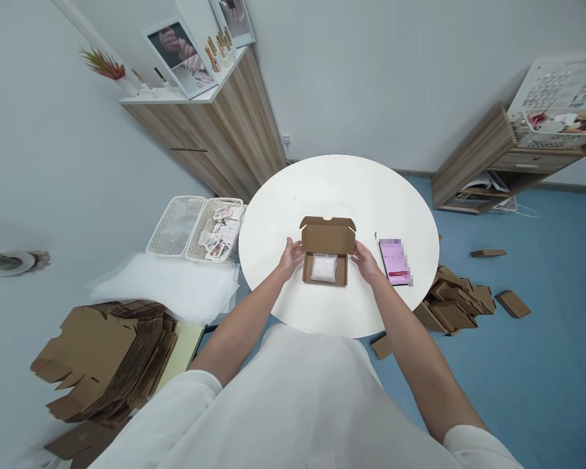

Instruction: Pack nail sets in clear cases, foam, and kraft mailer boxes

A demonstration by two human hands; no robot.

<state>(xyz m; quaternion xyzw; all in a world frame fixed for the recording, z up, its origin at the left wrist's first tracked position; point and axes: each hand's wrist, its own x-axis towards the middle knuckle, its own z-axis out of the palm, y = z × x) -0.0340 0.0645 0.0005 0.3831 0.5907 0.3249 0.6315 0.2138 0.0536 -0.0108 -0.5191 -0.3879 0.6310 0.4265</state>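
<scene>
A small brown cardboard box (328, 238) stands on the white round table (342, 185) with its lid raised. A white wrapped packet (324, 268) lies inside it. My left hand (290, 259) is at the box's left side, thumb up and fingers stretched toward the lid's edge. At the opposite side, my right hand (365, 260) has its fingers extended by the lid's right edge. Both hands look open; whether the fingertips press on the cardboard is hard to tell.
A phone (394, 262) with a lit pink screen lies right on the table. White baskets (215, 229), white foam sheets (161, 286) and stacked flat cardboard (102, 358) are at left. Folded boxes (456, 303) pile on the blue floor at right. Wooden cabinets (234, 124) stand behind.
</scene>
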